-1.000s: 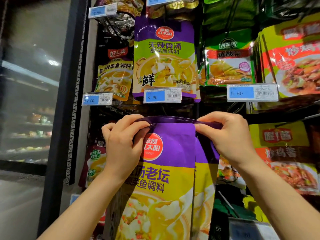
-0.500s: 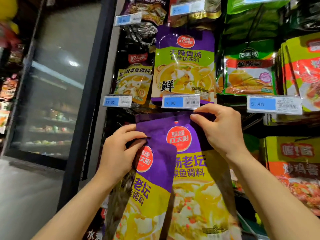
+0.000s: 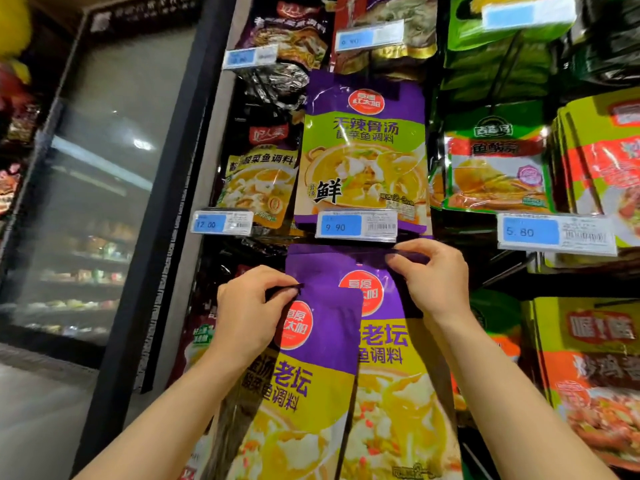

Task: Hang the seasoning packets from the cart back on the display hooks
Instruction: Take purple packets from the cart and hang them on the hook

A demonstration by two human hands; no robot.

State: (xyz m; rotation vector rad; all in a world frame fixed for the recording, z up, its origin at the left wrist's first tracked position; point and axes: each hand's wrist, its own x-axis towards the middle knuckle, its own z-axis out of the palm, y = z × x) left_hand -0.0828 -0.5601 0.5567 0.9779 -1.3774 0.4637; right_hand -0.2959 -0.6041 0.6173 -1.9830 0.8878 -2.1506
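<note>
A supermarket display wall fills the view, hung in tiers with glossy plastic seasoning pouches, and to its left a black-framed glass refrigerator door reflects ceiling lights over dim stocked shelves. White price-tag holders with blue labels jut out on the hook ends: one reading 12.00, one reading 9.90 and one reading 5.80. Above the 9.90 tag hangs a flat purple-and-green fish seasoning pouch with a red round logo; a darker yellow-fronted pouch hangs to its left and a green-bordered pouch to its right. Just below the 9.90 tag are two smooth purple-and-yellow packets printed with a soup picture. The rear seasoning packet sits with its top edge right under the tag, and the right hand pinches that dark top strip between thumb and curled fingers, wrist bent upward. The front seasoning packet overlaps it, lower and to the left; the left hand pinches its upper corner, fingers curled, forearm rising from below.
</note>
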